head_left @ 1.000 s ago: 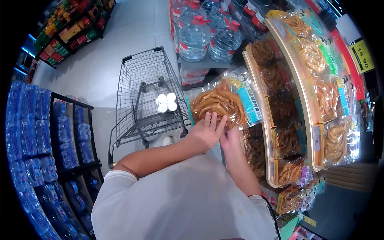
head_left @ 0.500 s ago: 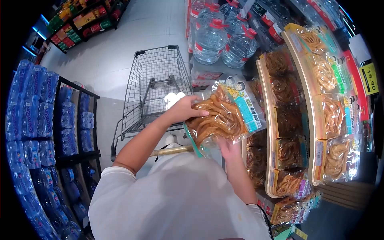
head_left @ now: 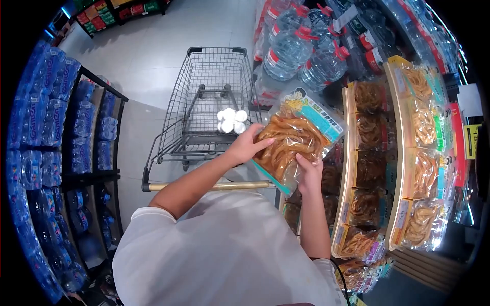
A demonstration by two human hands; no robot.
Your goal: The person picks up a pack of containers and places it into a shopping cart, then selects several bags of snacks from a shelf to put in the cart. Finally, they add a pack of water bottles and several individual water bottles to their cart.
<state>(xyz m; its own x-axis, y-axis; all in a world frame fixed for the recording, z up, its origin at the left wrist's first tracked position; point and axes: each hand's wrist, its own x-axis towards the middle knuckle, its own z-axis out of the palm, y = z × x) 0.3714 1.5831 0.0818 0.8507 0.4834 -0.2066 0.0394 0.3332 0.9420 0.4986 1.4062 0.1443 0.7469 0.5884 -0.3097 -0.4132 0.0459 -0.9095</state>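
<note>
A: What is the left hand [head_left: 248,147] doing?

B: It grips the clear bag [head_left: 288,145] at its left edge, with the thumb laid over the front. The other fingers are partly hidden by the bag.

A: And the right hand [head_left: 310,175]?

B: It is closed on the lower right part of the same bag, thumb on the front as well. I can't tell how its fingers lie behind.

A: So where is the bag exactly?

B: Up between both hands, in front of the person's chest, tilted, with its teal printed panel [head_left: 321,121] toward the upper right. Brown, glossy strands of food show through the plastic.

A: What stands beyond it?

B: A wire shopping cart [head_left: 209,71] is ahead and to the left, on the pale floor [head_left: 138,115]. Its handle [head_left: 237,185] runs across just ahead of the white shirt [head_left: 224,245]. A cluster of white round items [head_left: 231,121] shows inside the cart, near the left hand.

A: Anything on the right?

B: Curved shelves [head_left: 347,168] with rows of similar bags [head_left: 368,168], and farther off, big water bottles [head_left: 288,53] with red caps.

A: And to the left?

B: Stacked packs of blue bottles [head_left: 43,120], beside a black rack [head_left: 92,177] holding more packs.
</note>
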